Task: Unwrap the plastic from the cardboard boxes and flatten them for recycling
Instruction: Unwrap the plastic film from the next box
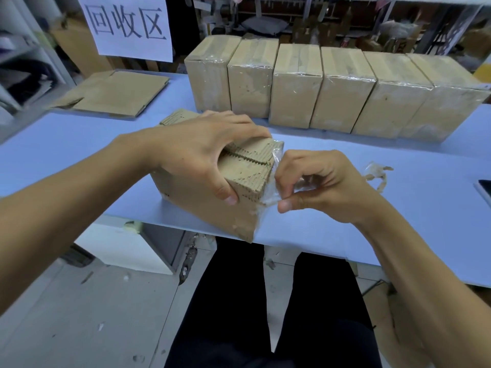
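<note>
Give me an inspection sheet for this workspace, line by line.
Surface: blue table, person seated at its near edge.
Job's things: box in hand, plastic wrap partly peeled; six wrapped boxes in a row; flattened cardboard far left.
Clutter: tape scraps; dark device at right edge.
Hands: left hand grips the box; right hand pinches the wrap.
Cables: nothing seen.
Surroundings: paper sign, shelves, littered floor.

Blue table (79, 144): six wrapped boxes (332, 91) in back row, flattened cardboard (117, 92) far left, plastic scrap (377, 173) right
</note>
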